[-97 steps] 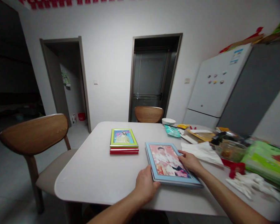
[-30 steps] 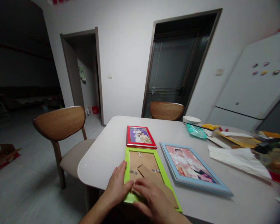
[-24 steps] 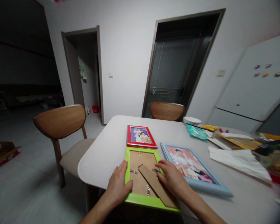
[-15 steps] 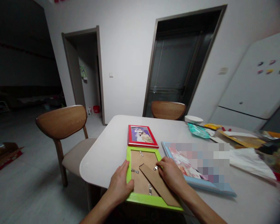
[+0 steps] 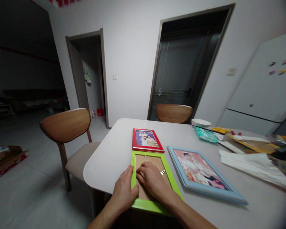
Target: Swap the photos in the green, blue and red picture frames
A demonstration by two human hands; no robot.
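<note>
A green picture frame (image 5: pixel 166 165) lies face down near the table's edge, its brown backing board (image 5: pixel 154 157) uppermost. My left hand (image 5: pixel 124 187) grips the frame's left side, thumb on the border and fingers along the outer edge. Bent together, the fingers of my right hand (image 5: pixel 150 179) press at the left side of the backing, over the spot of a metal clip that they hide. Another metal clip (image 5: pixel 162 172) shows at the right and one at the top. The stand leg is hidden beneath my right hand and forearm.
Beyond the green frame lies a red picture frame (image 5: pixel 133 140), photo up. A blue picture frame (image 5: pixel 219 195) is to the right. White paper (image 5: pixel 250 162), a teal packet (image 5: pixel 206 134) and a white bowl (image 5: pixel 201 123) sit farther right. Wooden chairs (image 5: pixel 66 125) stand around the table (image 5: pixel 105 159).
My right hand has moved left across the backing, from the right clip to the left clip's spot. My left hand stays on the frame. The view has shifted slightly.
</note>
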